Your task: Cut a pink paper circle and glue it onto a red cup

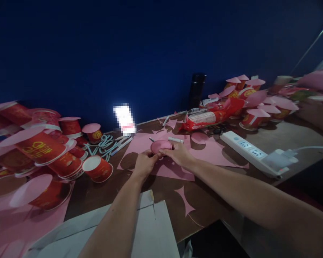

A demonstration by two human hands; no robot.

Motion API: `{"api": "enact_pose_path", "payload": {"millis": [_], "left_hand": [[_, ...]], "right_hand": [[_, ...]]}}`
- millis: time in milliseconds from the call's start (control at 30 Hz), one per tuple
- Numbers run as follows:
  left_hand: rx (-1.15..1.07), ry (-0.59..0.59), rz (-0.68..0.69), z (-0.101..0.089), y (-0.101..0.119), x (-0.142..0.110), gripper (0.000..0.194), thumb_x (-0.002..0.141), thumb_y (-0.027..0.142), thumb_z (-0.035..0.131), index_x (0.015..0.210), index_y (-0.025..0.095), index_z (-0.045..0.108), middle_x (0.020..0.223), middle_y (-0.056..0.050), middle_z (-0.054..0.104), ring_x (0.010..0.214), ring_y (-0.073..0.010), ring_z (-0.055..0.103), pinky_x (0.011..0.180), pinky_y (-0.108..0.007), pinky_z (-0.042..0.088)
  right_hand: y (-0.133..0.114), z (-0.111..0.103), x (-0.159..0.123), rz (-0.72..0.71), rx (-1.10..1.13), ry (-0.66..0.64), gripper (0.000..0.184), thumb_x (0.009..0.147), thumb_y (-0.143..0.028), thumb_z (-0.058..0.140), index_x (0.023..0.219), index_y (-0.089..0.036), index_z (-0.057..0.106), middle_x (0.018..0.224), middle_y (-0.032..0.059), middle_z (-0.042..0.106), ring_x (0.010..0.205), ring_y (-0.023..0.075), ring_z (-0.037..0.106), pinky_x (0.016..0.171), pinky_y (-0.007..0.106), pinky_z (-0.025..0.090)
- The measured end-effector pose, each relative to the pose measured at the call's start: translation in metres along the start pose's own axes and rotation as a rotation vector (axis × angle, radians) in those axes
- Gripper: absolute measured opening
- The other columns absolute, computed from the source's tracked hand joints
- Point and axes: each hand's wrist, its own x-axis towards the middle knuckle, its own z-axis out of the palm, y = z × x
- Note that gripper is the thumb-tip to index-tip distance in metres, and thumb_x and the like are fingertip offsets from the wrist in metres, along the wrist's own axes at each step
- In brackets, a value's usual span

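Both hands meet over the middle of the table around a small round pink paper piece (160, 146) with a raised-looking rim. My left hand (145, 164) pinches its near left edge. Thumb and fingers of my right hand (179, 153) close on its right side. Whether anything sits under the round piece is hidden by the fingers. Beneath the hands lies a pink paper sheet (185, 175) with round cut-outs. A white marker-like stick (176, 140) rests just beyond my right hand. An upright red paper cup (98, 170) stands to the left of my left hand.
Red cups with pink paper tops (40, 147) pile up at left; more cups (255, 116) stand at right. A red sleeve of stacked cups (204, 119), a black bottle (197, 89) and a power strip (247, 150) lie beyond. Another person's hand (316, 114) shows far right.
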Motion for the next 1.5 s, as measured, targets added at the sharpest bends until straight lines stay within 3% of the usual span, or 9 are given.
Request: {"api": "enact_pose_path", "payload": {"millis": [133, 367, 467, 667, 933, 1133, 1233, 1400, 1500], "left_hand": [[-0.056, -0.009, -0.017, 0.000, -0.001, 0.000, 0.032, 0.067, 0.043, 0.062, 0.073, 0.012, 0.071, 0.067, -0.005, 0.066, 0.060, -0.0145, 0.054, 0.056, -0.025, 0.037], [-0.098, 0.017, -0.066, -0.001, 0.002, -0.002, 0.038, 0.063, 0.046, 0.066, 0.079, 0.012, 0.071, 0.066, -0.004, 0.066, 0.057, -0.0145, 0.052, 0.054, -0.025, 0.036], [-0.071, -0.004, -0.040, -0.002, 0.004, -0.004, 0.039, 0.065, 0.049, 0.065, 0.077, 0.012, 0.070, 0.067, -0.005, 0.066, 0.059, -0.0144, 0.052, 0.055, -0.025, 0.035], [-0.070, -0.043, -0.034, 0.000, 0.002, -0.003, 0.039, 0.063, 0.047, 0.065, 0.078, 0.012, 0.071, 0.069, -0.005, 0.066, 0.061, -0.0147, 0.052, 0.057, -0.025, 0.036], [-0.181, -0.063, -0.077, 0.002, -0.004, -0.002, 0.037, 0.062, 0.045, 0.067, 0.080, 0.012, 0.070, 0.061, -0.003, 0.061, 0.055, -0.0130, 0.049, 0.052, -0.024, 0.033], [-0.058, -0.060, -0.039, 0.000, -0.002, -0.002, 0.031, 0.062, 0.043, 0.067, 0.069, 0.013, 0.068, 0.059, -0.003, 0.060, 0.055, -0.0133, 0.049, 0.053, -0.024, 0.033], [-0.051, -0.074, -0.051, -0.001, 0.001, -0.003, 0.032, 0.063, 0.044, 0.067, 0.072, 0.013, 0.069, 0.062, -0.003, 0.062, 0.057, -0.0139, 0.051, 0.055, -0.024, 0.035], [-0.183, -0.074, -0.079, 0.001, -0.003, -0.002, 0.034, 0.063, 0.043, 0.067, 0.078, 0.012, 0.069, 0.063, -0.002, 0.061, 0.056, -0.0124, 0.049, 0.055, -0.024, 0.035], [-0.255, -0.047, -0.107, 0.003, -0.009, 0.000, 0.034, 0.062, 0.041, 0.068, 0.080, 0.012, 0.068, 0.058, 0.000, 0.056, 0.050, -0.0097, 0.043, 0.049, -0.023, 0.032]], "right_hand": [[0.000, 0.000, -0.001, -0.037, -0.022, 0.017, 0.026, 0.076, -0.039, 0.062, 0.076, -0.013, 0.068, 0.073, 0.0049, 0.067, 0.063, 0.0131, 0.057, 0.056, 0.022, 0.042], [-0.004, 0.002, -0.005, -0.001, 0.119, -0.062, 0.033, 0.072, -0.046, 0.065, 0.075, -0.014, 0.064, 0.066, 0.0021, 0.063, 0.057, 0.0109, 0.054, 0.052, 0.021, 0.041], [-0.006, 0.003, -0.004, 0.021, 0.143, -0.015, 0.029, 0.074, -0.044, 0.062, 0.077, -0.015, 0.061, 0.062, -0.0010, 0.059, 0.049, 0.0081, 0.048, 0.046, 0.020, 0.037], [-0.001, 0.001, -0.001, 0.029, -0.020, 0.059, 0.025, 0.074, -0.041, 0.060, 0.068, -0.017, 0.056, 0.053, -0.0048, 0.046, 0.044, 0.0078, 0.042, 0.042, 0.021, 0.031], [-0.007, 0.000, -0.004, 0.012, 0.113, -0.022, 0.033, 0.073, -0.048, 0.062, 0.078, -0.015, 0.062, 0.062, -0.0011, 0.054, 0.052, 0.0090, 0.047, 0.045, 0.020, 0.033], [0.002, 0.001, 0.002, -0.016, 0.050, 0.078, 0.032, 0.072, -0.047, 0.062, 0.064, -0.017, 0.053, 0.055, -0.0051, 0.045, 0.049, 0.0076, 0.040, 0.045, 0.021, 0.031], [0.004, 0.001, 0.003, -0.030, 0.035, 0.106, 0.031, 0.072, -0.045, 0.063, 0.064, -0.017, 0.055, 0.056, -0.0046, 0.047, 0.050, 0.0079, 0.041, 0.046, 0.021, 0.031], [-0.002, -0.001, -0.001, -0.037, 0.113, 0.004, 0.038, 0.074, -0.054, 0.060, 0.079, -0.016, 0.062, 0.065, -0.0019, 0.054, 0.056, 0.0093, 0.047, 0.050, 0.021, 0.036], [-0.004, -0.003, -0.001, -0.024, 0.126, 0.031, 0.044, 0.080, -0.060, 0.050, 0.079, -0.017, 0.059, 0.057, -0.0031, 0.049, 0.048, 0.0083, 0.042, 0.044, 0.021, 0.033]]}}
